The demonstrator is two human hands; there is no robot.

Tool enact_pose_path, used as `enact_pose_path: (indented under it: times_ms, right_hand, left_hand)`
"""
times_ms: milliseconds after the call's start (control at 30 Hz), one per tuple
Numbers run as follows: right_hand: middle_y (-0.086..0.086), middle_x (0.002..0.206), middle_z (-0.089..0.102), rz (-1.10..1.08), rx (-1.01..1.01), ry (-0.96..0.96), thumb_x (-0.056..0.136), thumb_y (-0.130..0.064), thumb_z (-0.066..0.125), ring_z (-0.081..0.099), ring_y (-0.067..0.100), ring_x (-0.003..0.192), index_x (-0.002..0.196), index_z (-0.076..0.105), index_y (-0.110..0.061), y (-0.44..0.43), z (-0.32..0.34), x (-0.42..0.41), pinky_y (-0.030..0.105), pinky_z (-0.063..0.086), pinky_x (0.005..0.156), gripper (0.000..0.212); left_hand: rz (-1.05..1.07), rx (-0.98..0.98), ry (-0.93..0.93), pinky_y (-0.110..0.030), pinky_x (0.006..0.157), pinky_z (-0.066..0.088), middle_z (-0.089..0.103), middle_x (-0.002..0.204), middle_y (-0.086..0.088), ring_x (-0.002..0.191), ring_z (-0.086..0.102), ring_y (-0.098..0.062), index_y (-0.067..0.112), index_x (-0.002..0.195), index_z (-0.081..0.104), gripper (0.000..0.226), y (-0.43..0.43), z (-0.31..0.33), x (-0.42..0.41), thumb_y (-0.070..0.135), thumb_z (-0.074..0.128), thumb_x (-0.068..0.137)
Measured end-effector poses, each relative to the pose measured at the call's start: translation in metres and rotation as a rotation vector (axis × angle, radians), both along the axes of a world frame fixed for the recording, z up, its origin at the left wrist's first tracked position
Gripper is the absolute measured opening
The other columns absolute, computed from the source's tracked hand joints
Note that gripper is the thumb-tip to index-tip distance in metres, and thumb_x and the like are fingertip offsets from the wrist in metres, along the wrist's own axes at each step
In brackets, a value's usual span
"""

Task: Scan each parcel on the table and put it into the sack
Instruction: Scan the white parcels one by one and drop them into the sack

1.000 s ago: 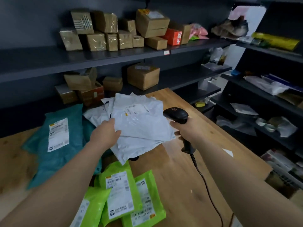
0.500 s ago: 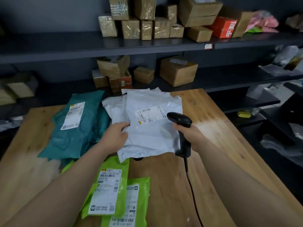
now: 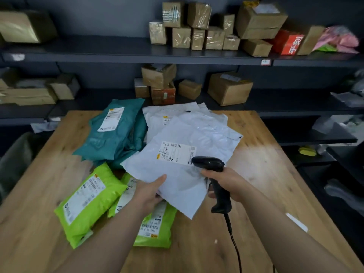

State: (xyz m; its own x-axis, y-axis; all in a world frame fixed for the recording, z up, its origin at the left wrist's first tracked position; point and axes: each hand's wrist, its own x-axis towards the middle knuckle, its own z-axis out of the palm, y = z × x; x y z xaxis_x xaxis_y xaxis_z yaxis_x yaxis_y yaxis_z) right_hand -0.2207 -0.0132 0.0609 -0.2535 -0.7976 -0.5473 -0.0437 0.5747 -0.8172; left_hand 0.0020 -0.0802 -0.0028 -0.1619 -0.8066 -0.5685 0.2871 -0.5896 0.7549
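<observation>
Pinching a white mailer [image 3: 197, 138] by its near edge, thumb on top and fingers hidden beneath, the left hand [image 3: 148, 191] is holding it just above the table [image 3: 266, 154]. The mailer's label [image 3: 178, 153] is facing up. The right hand [image 3: 228, 182], fingers wrapped round the handle, is pointing a corded scanner [image 3: 208, 163] at that label, its head hovering just beside the print.

The mailer is sagging at its free corner and creasing across the middle, so it is likely light, soft and rather slick. An edge grip like this one should be serving well enough, though a hold nearer the middle would be keeping the label flatter for the beam. Nothing suggests fragile contents.

Counting what is waiting:
- Beyond the left hand's fingertips, at least two more white mailers [image 3: 167, 115] are lying fanned out.
- Farther to that hand's left, one teal mailer [image 3: 116, 134] is resting on what looks like a second.
- Left of the left wrist and under it, two green mailers [image 3: 88, 201] are showing plainly, possibly three; the forearm is covering the overlap.

There is one scanner, and the sack is not appearing in view. Behind the table, boxes [image 3: 229, 88] are crowding dark shelves, too many and too blurred for a sure count.
</observation>
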Motion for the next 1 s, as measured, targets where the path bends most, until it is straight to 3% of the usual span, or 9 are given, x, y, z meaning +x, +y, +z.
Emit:
enact_pose_path:
  times_ms: [33,133,233,333,467,1000]
  right_hand:
    - [0.025,0.088,0.069,0.030,0.008,0.007,0.080,-0.030,0.078,0.067,0.034,0.074,0.103,0.068,0.002,0.007,0.001,0.002,0.047,0.060,0.068,0.040]
    - [0.021,0.080,0.069,0.071,-0.009,0.058,0.085,-0.028,0.074,0.067,0.026,0.059,0.106,0.065,-0.002,0.021,0.005,0.004,0.037,0.058,0.058,0.035]
    - [0.011,0.070,0.069,0.055,-0.089,0.111,0.086,-0.027,0.072,0.058,0.019,0.048,0.099,0.063,-0.006,0.029,0.015,-0.001,0.029,0.051,0.052,0.027]
    - [0.002,0.058,0.063,0.100,-0.160,0.208,0.084,-0.031,0.071,0.053,0.014,0.045,0.078,0.061,-0.012,0.033,0.030,0.001,0.024,0.046,0.048,0.022]
    - [-0.006,0.044,0.054,0.144,-0.188,0.357,0.079,-0.027,0.071,0.047,0.009,0.037,0.061,0.054,-0.012,0.030,0.044,0.013,0.017,0.040,0.040,0.029]
    - [0.003,0.054,0.052,0.257,-0.114,0.445,0.080,-0.018,0.067,0.044,0.016,0.042,0.067,0.052,-0.012,0.013,0.069,0.030,0.025,0.039,0.046,0.021]
  left_hand:
    - [-0.003,-0.030,-0.056,-0.038,0.070,0.057,0.069,0.115,-0.009,0.097,0.067,-0.027,0.009,0.122,0.058,0.041,0.004,-0.003,-0.003,0.004,0.071,0.083]
    - [-0.025,-0.149,-0.293,-0.048,0.092,0.052,0.063,0.123,-0.013,0.106,0.063,-0.031,0.003,0.127,0.054,0.045,0.006,-0.002,0.000,0.002,0.069,0.084]
    - [-0.026,-0.211,-0.447,-0.044,0.089,0.052,0.064,0.115,-0.013,0.097,0.063,-0.029,0.003,0.114,0.058,0.032,0.005,0.004,0.018,0.000,0.066,0.084]
    - [-0.022,-0.269,-0.498,-0.035,0.077,0.048,0.063,0.106,-0.011,0.084,0.060,-0.023,0.013,0.106,0.058,0.028,0.008,0.011,0.035,-0.003,0.064,0.084]
    - [-0.054,-0.317,-0.568,-0.040,0.085,0.050,0.063,0.113,-0.015,0.100,0.061,-0.031,0.001,0.120,0.059,0.037,0.012,0.013,0.049,-0.005,0.064,0.084]
    - [-0.076,-0.311,-0.596,-0.034,0.076,0.046,0.063,0.114,-0.015,0.089,0.058,-0.025,0.004,0.121,0.058,0.039,0.010,-0.005,0.059,0.002,0.069,0.083]
